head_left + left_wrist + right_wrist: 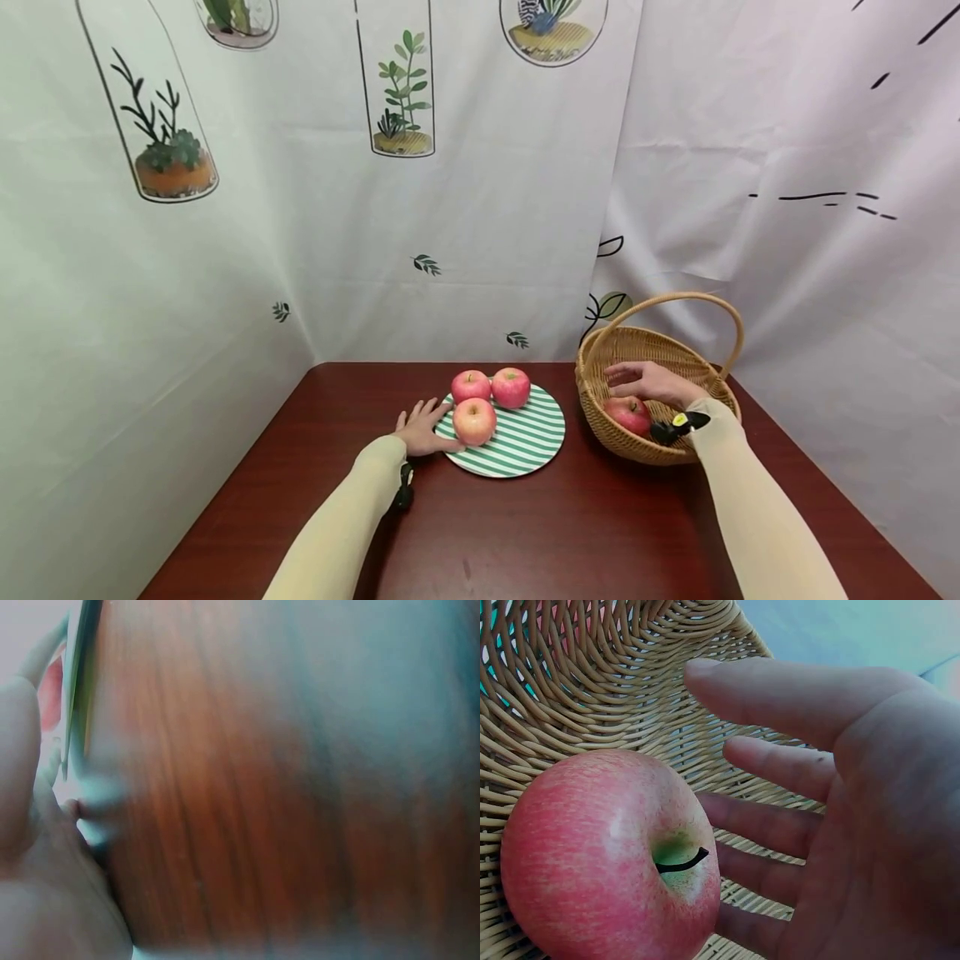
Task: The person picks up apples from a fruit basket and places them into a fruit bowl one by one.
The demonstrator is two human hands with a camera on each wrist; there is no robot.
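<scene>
Inside the wicker basket (637,446), a red apple (607,855) lies against the woven wall, its stem showing in the right wrist view. Over it is my right hand (656,383), fingers extended and thumb apart; some fingertips reach behind the apple, and contact cannot be told. My left hand (423,429) rests with spread fingers at the left rim of a round green-and-white striped plate (525,446), the thumb along its near edge. Three apples sit on this plate: a paler front one (475,422), a back-left one (471,387) and a back-right one (511,388).
The basket's arched handle (684,296) rises above my right hand. Dark reddish-brown tabletop (517,533) lies in front of the plate and basket. A white printed curtain (480,208) hangs behind the table and along its sides.
</scene>
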